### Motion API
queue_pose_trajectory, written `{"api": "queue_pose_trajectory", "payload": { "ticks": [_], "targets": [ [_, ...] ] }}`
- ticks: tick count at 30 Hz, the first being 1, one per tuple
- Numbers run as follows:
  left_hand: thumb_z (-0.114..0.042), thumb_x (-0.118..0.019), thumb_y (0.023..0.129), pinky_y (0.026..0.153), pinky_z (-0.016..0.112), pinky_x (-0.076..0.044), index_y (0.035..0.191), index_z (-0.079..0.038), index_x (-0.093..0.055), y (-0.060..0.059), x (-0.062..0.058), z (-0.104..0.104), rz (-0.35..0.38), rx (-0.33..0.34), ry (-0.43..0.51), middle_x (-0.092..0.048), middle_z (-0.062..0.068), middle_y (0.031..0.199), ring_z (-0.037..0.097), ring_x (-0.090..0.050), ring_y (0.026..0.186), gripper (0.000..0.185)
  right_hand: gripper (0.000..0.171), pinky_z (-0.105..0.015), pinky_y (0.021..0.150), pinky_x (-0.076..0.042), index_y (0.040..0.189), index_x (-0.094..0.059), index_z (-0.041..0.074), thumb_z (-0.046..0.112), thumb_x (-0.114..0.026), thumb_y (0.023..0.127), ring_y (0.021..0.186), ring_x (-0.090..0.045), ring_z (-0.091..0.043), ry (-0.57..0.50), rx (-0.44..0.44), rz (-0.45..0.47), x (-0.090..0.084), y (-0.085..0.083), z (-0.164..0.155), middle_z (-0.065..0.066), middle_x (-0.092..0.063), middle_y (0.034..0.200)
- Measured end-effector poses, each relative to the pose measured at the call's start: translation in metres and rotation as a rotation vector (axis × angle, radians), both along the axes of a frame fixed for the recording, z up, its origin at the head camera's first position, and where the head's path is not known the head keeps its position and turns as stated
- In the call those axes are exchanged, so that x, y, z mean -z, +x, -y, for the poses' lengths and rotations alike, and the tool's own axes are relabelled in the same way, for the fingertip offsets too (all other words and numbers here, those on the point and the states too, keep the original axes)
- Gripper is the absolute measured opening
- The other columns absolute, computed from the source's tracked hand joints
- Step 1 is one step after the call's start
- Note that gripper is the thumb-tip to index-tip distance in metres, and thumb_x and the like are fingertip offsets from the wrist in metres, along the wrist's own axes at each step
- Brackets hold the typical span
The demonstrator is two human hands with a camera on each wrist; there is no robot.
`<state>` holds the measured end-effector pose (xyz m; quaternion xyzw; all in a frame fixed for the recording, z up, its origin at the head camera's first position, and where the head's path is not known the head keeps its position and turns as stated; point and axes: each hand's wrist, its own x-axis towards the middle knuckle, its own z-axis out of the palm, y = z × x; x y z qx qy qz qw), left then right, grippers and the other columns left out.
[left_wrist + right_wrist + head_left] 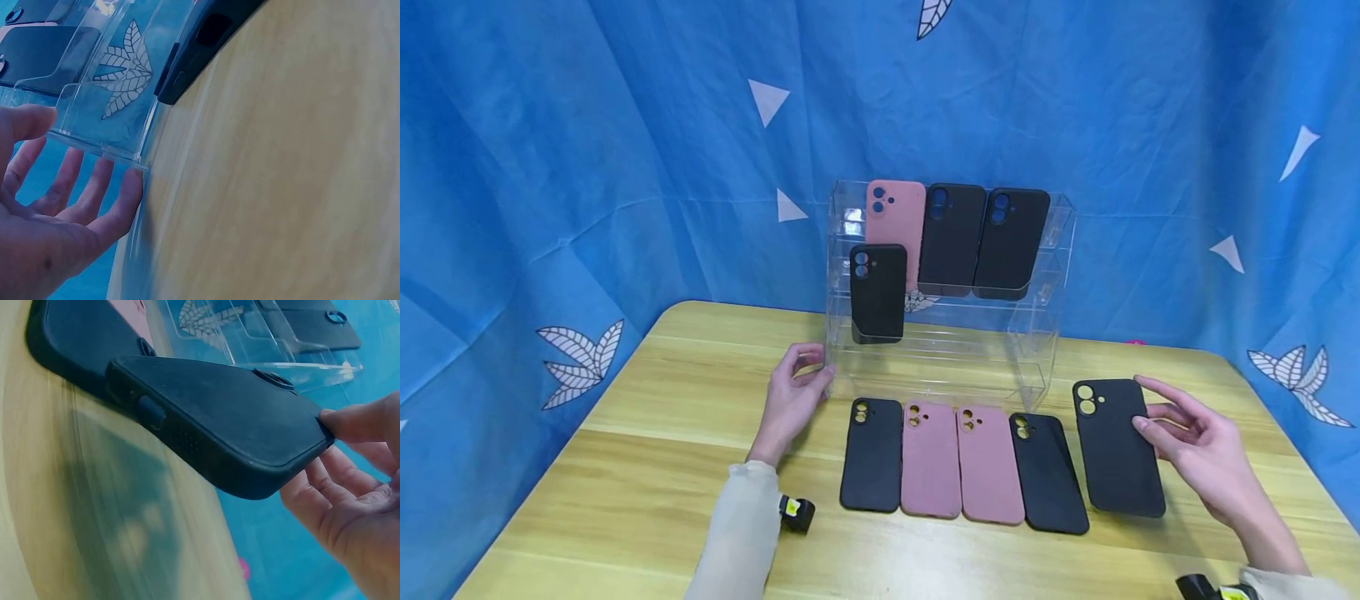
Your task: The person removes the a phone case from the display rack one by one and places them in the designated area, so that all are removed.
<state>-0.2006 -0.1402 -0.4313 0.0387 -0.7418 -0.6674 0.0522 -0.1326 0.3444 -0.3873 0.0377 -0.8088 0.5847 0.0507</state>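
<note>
A clear display stand [940,385] with stepped tiers stands toward the back of the table. My left hand [795,385] holds its left side, thumb [39,120] toward the front and fingertips against the side edge. On the right, my right hand [1206,446] pinches a black phone case [1116,450] by its right edge, tilted and raised above the wood. A pink case [906,212] and two black cases [953,237] lean in the stand's upper tier. Another black case [877,292] stands in a lower tier at the left.
In front of the stand lie a black case [871,458], two pink cases [931,462] side by side and a further black case [1051,475]. The wooden table [625,467] carries all of them. A blue curtain [700,125] hangs close behind.
</note>
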Motion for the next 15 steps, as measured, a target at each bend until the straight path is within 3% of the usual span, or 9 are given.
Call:
{"api": "queue_pose_trajectory", "payload": {
  "ticks": [15],
  "targets": [
    [-0.009,-0.067,0.097,0.077,0.033,-0.060,0.131,-0.011,-0.058,0.001,-0.001,-0.001,-0.001,-0.001,0.000,-0.059,0.015,0.134,0.034,-0.067,0.115,0.035,0.056,-0.022,0.059,-0.056,0.148,-0.054,0.028,0.006,-0.068,0.098,0.079,-0.069,0.003,0.216,0.000,0.080,0.011,0.004,-0.014,0.020,-0.067,0.094]
  ]
}}
